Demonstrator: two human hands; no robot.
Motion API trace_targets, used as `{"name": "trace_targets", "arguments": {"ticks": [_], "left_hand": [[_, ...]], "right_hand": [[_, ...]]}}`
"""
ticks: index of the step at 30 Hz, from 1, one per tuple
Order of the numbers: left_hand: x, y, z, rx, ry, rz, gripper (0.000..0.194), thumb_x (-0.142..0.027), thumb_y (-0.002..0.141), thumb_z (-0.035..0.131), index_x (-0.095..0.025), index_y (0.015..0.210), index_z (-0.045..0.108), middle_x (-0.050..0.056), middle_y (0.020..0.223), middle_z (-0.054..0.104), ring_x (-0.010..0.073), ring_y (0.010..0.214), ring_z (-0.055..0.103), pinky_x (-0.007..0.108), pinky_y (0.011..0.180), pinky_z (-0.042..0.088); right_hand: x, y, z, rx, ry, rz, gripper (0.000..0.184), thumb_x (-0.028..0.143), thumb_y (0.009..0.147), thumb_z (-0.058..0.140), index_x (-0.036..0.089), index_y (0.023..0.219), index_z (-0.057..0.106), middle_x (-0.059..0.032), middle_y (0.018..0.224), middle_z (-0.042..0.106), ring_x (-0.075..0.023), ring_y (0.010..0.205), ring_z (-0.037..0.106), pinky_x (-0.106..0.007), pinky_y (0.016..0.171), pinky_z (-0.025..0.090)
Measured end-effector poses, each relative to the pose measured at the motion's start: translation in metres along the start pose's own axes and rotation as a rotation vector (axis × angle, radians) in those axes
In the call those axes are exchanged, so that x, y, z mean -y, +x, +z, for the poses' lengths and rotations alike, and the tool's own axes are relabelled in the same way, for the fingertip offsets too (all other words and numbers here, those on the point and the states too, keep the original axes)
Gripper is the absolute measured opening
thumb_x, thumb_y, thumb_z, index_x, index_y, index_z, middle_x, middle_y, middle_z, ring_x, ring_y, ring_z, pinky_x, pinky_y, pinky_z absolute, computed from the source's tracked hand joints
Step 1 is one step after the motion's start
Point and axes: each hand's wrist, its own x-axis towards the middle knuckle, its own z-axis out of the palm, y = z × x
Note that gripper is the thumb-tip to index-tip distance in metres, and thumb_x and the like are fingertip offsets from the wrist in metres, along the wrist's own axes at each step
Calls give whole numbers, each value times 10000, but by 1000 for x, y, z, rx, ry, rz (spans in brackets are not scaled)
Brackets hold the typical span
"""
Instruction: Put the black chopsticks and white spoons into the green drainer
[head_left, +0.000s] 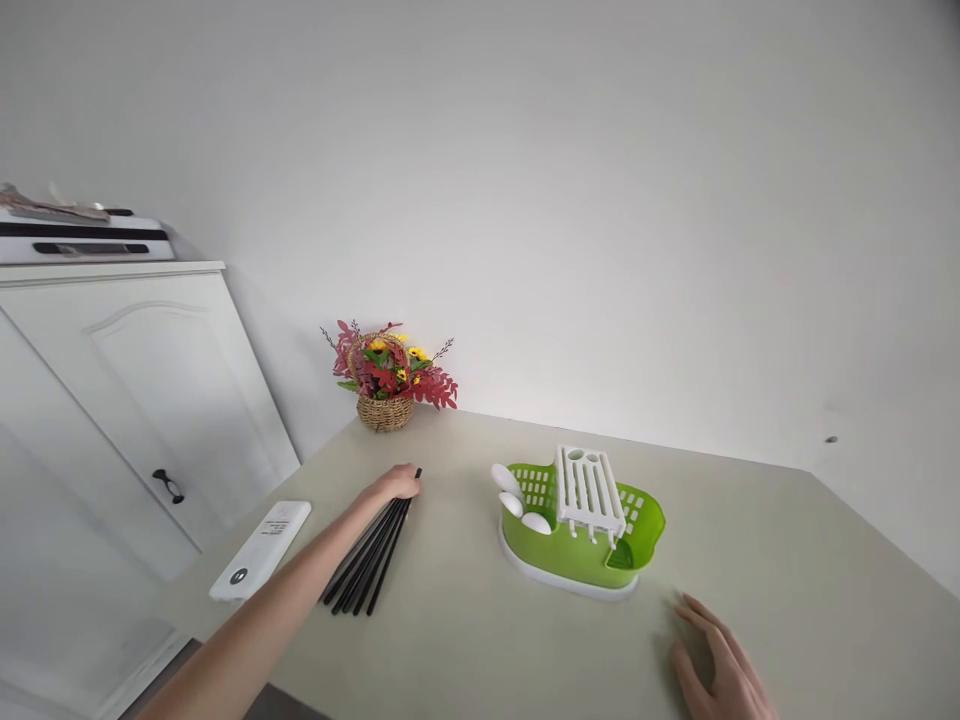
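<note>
Black chopsticks (367, 562) lie fanned out on the table, left of the middle. My left hand (399, 482) is closed over their far ends, and one dark tip pokes out past my fingers. My forearm covers part of the bundle's left side. To the right sits a green utensil basket (559, 553) on a white base, with a white slotted rack (590, 492) across its top. White spoons (510, 485) rest with their bowls up at the basket's left end. Nearest the basket's right front, my right hand (720, 660) is open and holds nothing, fingers apart and slightly bent.
A wicker basket (385, 413) of red and yellow flowers stands at the table's back left corner. Near the left edge lies a flat white box-shaped item (262, 550) with printing. A white cabinet (180, 370) borders the table on the left; a wall rises behind.
</note>
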Motion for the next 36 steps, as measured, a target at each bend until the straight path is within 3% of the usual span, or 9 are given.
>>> {"name": "trace_targets", "arguments": {"ticks": [5,9,12,19,23,25,27,29,36], "left_hand": [[-1,-5,5,0,577,-43,358,-354,976,659,-170,1280,619,105,1286,637,243,1106,656,445,925,577],[-3,-12,14,-31,839,1,374,-368,980,651,-175,1298,612,108,1305,630,250,1123,651,455,939,571],[-6,-16,21,-69,944,61,319,-345,940,676,-169,1207,686,167,1301,655,320,1170,652,451,964,542],[-29,-31,34,-256,975,280,369,-282,911,636,-116,1240,651,244,1359,595,408,1294,547,498,1047,448],[-58,-62,50,-382,708,724,338,-332,1047,407,-183,1299,575,141,1360,598,261,1308,533,397,1123,394],[-71,-83,62,-307,467,1002,318,-369,1061,381,-204,1213,608,96,1244,659,218,1200,598,353,1070,443],[-82,-102,75,-168,376,1146,300,-413,1040,437,-216,1141,640,71,1173,686,211,1119,630,343,1012,477],[-91,-116,86,-102,447,1206,296,-442,1002,498,-216,1093,666,67,1143,694,226,1084,635,360,984,482],[-107,-122,104,-115,716,1323,355,-515,896,575,-207,1021,699,74,1038,713,252,983,637,368,869,499]], "right_hand": [[12,-3,-8,-36,-18,7,462,522,893,418,275,1236,605,-47,1447,600,-316,1280,595,-488,967,527],[21,-6,-14,-32,-16,-25,446,510,904,417,266,1232,594,-61,1428,605,-310,1270,591,-462,941,521],[22,-6,-17,-27,-17,-46,437,494,913,413,264,1243,585,-64,1425,602,-305,1275,582,-456,946,514],[22,-5,-20,-16,0,-66,388,445,917,422,248,1213,577,-75,1409,602,-293,1290,565,-451,1006,485],[25,-5,-22,-28,7,-84,369,403,919,420,250,1221,566,-71,1396,607,-281,1283,567,-447,1035,470],[27,-5,-23,-30,11,-85,363,384,914,422,252,1221,565,-69,1396,607,-277,1282,568,-446,1037,472],[30,-4,-24,-28,16,-77,353,374,910,424,254,1209,568,-66,1398,606,-273,1281,569,-446,1036,475],[32,-3,-25,-16,21,-60,340,370,913,422,260,1196,573,-59,1403,602,-269,1281,568,-444,1029,482],[36,-3,-28,-6,45,-45,328,352,919,413,268,1190,578,-46,1399,602,-256,1280,566,-447,1030,492]]}}
